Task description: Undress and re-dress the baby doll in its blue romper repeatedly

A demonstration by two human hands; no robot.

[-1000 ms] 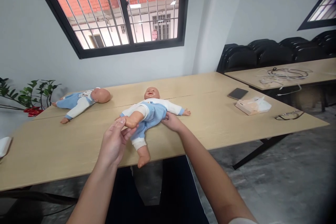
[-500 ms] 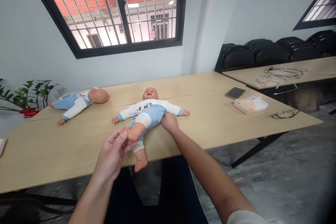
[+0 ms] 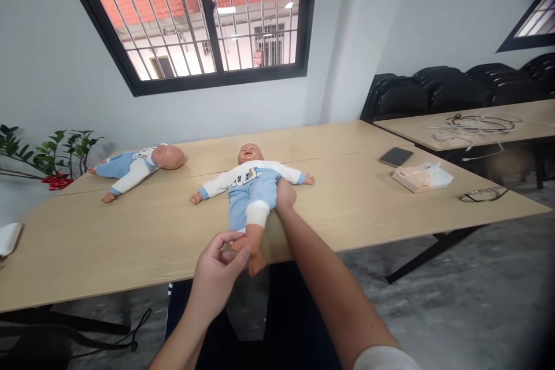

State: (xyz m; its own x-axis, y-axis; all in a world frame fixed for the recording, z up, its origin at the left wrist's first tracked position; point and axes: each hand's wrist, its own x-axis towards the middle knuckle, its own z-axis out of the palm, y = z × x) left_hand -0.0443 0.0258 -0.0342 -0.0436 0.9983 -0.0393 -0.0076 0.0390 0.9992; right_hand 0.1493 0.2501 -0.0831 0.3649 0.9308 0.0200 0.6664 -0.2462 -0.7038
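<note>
A baby doll [image 3: 247,185] in a white and blue outfit lies face up on the wooden table [image 3: 143,237], arms spread, feet toward me. My left hand [image 3: 221,266] is closed around one of its feet [image 3: 246,243], thumb against fingers. The other foot [image 3: 257,264] sits just behind it at the table's front edge. My right hand [image 3: 286,193] rests against the doll's hip on the right side; its fingers are hidden behind the blue trousers.
A second baby doll [image 3: 139,165] lies at the back left, near a potted plant [image 3: 56,156]. On the right are a dark phone [image 3: 396,156], a tissue pack [image 3: 422,177] and glasses [image 3: 483,194]. Cables [image 3: 477,127] lie on another table beside stacked black chairs [image 3: 403,98].
My left hand has carried the held foot to the right and lower, across the other leg. The trousers now lie straighter. My right hand stays by the hip.
</note>
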